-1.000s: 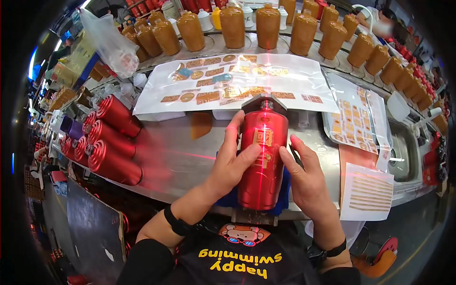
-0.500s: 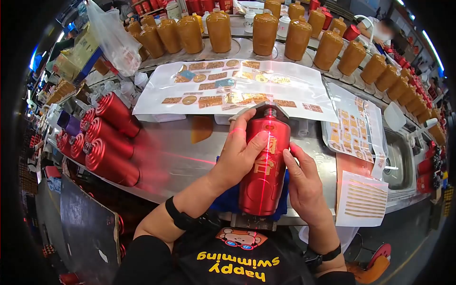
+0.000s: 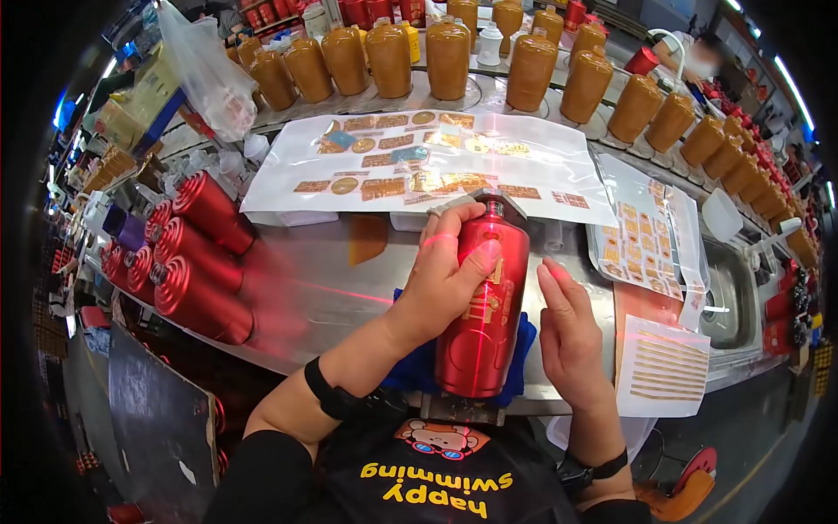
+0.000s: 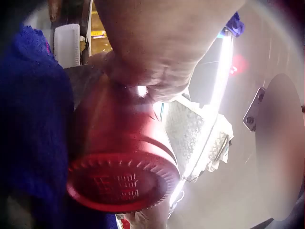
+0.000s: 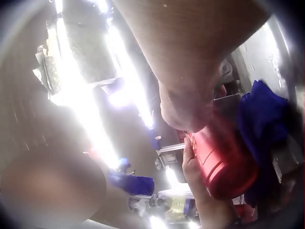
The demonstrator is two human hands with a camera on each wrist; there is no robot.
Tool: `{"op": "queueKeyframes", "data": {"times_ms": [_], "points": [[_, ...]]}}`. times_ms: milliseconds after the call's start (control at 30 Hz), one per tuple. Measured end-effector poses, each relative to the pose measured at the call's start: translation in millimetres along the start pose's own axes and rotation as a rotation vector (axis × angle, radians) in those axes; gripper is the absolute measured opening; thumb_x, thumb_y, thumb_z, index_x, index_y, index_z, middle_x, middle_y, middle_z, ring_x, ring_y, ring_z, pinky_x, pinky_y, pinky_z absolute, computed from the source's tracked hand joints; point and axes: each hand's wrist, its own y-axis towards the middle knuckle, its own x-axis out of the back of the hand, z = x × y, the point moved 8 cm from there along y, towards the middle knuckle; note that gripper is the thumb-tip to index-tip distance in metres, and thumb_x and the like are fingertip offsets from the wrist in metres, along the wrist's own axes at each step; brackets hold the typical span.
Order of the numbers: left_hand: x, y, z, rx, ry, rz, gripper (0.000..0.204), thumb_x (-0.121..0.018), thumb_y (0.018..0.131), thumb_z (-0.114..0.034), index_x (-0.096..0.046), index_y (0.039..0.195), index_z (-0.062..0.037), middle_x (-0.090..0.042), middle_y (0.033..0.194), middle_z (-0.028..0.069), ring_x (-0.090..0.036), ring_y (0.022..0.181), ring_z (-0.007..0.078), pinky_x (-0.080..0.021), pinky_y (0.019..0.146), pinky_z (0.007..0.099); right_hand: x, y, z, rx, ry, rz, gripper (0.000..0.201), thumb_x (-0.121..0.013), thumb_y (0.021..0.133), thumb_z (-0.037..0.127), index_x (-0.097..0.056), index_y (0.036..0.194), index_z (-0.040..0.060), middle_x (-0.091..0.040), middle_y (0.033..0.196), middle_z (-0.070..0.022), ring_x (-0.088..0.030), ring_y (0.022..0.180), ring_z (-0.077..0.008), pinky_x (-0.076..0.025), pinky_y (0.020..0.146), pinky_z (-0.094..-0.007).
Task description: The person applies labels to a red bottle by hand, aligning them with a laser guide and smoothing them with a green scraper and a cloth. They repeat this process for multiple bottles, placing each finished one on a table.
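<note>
A red bottle (image 3: 478, 349) with gold characters lies on a blue cloth (image 3: 410, 371), its neck against a dark holder (image 3: 511, 203). Curled round its upper left side, my left hand (image 3: 441, 279) presses the thumb on the front by the gold lettering. My right hand (image 3: 569, 336) is raised just right of the bottle, fingers fairly straight, with a gap between. The left wrist view shows the embossed bottle base (image 4: 123, 183); in the right wrist view the bottle (image 5: 224, 167) has the left hand (image 5: 193, 174) along its side.
Sheets of gold stickers (image 3: 384, 157) lie behind the bottle, with a sticker tray (image 3: 642, 236) and a strip sheet (image 3: 663, 367) to the right. Several red bottles (image 3: 205, 301) lie at the left. Brown bottles (image 3: 448, 61) line the curved track at the back. A sink (image 3: 733, 301) is far right.
My right hand has moved off the bottle to the right. My left hand has shifted further round the bottle's upper part. The brown bottles at the back have moved along the track.
</note>
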Motion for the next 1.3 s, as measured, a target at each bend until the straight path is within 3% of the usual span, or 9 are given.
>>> {"op": "queueKeyframes", "data": {"times_ms": [100,200,267,433,667,833,933,1033,1300], "points": [[-0.7,-0.2,0.8,0.01,-0.057,0.007,0.048,-0.061,0.094,-0.026,-0.048,0.131,0.002,-0.052,0.121,0.0192,-0.05,0.116,0.032,-0.037,0.104,0.0389,7.5,10.2,1.3,-0.002,0.02,-0.005,0.055,-0.051,0.085,-0.014,-0.053,0.137,0.0031,-0.051,0.137,-0.0229,-0.054,0.122,-0.0365,-0.045,0.1,-0.0389],[-3.5,-0.7,8.7,0.029,-0.099,0.089,0.046,-0.051,0.102,-0.023,-0.039,0.14,0.001,-0.052,0.129,0.0106,-0.049,0.117,0.0144,-0.041,0.101,0.0284,11.7,24.8,3.3,-0.009,0.058,-0.024,0.048,-0.057,0.087,-0.008,-0.057,0.133,0.0041,-0.054,0.131,-0.0241,-0.056,0.116,-0.0384,-0.046,0.097,-0.0411],[-4.0,-2.0,11.2,0.107,-0.262,0.113,0.046,-0.05,0.103,-0.024,-0.038,0.141,-0.0002,-0.05,0.131,0.0103,-0.049,0.118,0.014,-0.041,0.102,0.0282,11.6,35.7,3.8,0.0,0.034,-0.019,0.046,-0.059,0.088,-0.005,-0.057,0.133,0.0044,-0.054,0.131,-0.0236,-0.056,0.116,-0.0383,-0.047,0.096,-0.0407],[-1.3,-7.2,12.2,0.047,-0.26,0.146,0.051,-0.05,0.103,-0.024,-0.032,0.146,-0.0021,-0.045,0.137,0.0106,-0.046,0.125,0.0155,-0.039,0.105,0.0294,6.3,42.6,-1.6,-0.039,0.034,-0.007,0.042,-0.063,0.095,0.016,-0.055,0.134,0.0001,-0.054,0.133,-0.0246,-0.055,0.118,-0.0398,-0.045,0.099,-0.0418],[-5.4,-27.4,15.4,0.067,-0.496,0.128,0.075,-0.059,0.099,-0.03,-0.017,0.152,0.0034,-0.026,0.152,0.0188,-0.029,0.141,0.0244,-0.025,0.116,0.0345,-26.3,13.8,-33.1,-0.33,0.366,0.033,0.081,-0.065,0.093,0.045,-0.037,0.142,-0.0132,-0.048,0.138,-0.0313,-0.05,0.13,-0.0379,-0.039,0.108,-0.041],[-6.2,-29.1,13.4,0.054,-0.347,0.159,0.084,-0.061,0.098,-0.029,-0.008,0.154,0.0027,-0.022,0.154,0.0185,-0.023,0.144,0.0248,-0.021,0.118,0.0358,-42.0,15.0,-32.8,-0.359,0.458,0.044,0.088,-0.069,0.091,0.043,-0.029,0.145,-0.0142,-0.046,0.142,-0.0276,-0.046,0.133,-0.0308,-0.037,0.109,-0.0378],[-2.9,-29.7,18.5,0.103,-0.548,0.162,0.086,-0.062,0.097,-0.028,-0.006,0.154,0.0023,-0.02,0.156,0.0189,-0.021,0.145,0.0249,-0.02,0.118,0.0359,-43.7,14.1,-33.8,-0.408,0.633,0.029,0.089,-0.07,0.091,0.041,-0.028,0.146,-0.0143,-0.046,0.143,-0.0257,-0.045,0.133,-0.028,-0.036,0.109,-0.0365],[-6.4,-36.6,15.4,0.07,-0.469,0.185,0.084,-0.061,0.098,-0.027,-0.008,0.154,0.0033,-0.018,0.157,0.0191,-0.018,0.146,0.0245,-0.019,0.118,0.0359,-44.8,11.8,-38.4,-0.407,0.655,0.037,0.088,-0.071,0.091,0.037,-0.026,0.147,-0.0134,-0.046,0.144,-0.0246,-0.045,0.133,-0.0265,-0.036,0.109,-0.0361],[1.5,-18.1,21.4,0.162,-0.455,0.103,0.065,-0.06,0.098,-0.027,-0.026,0.146,0.0003,-0.04,0.14,0.0142,-0.042,0.128,0.0186,-0.036,0.108,0.0327,-44.0,15.9,-28.7,-0.424,0.706,0.063,0.088,-0.072,0.091,0.031,-0.022,0.149,-0.0116,-0.045,0.145,-0.0225,-0.045,0.132,-0.0243,-0.037,0.109,-0.0354]]}}
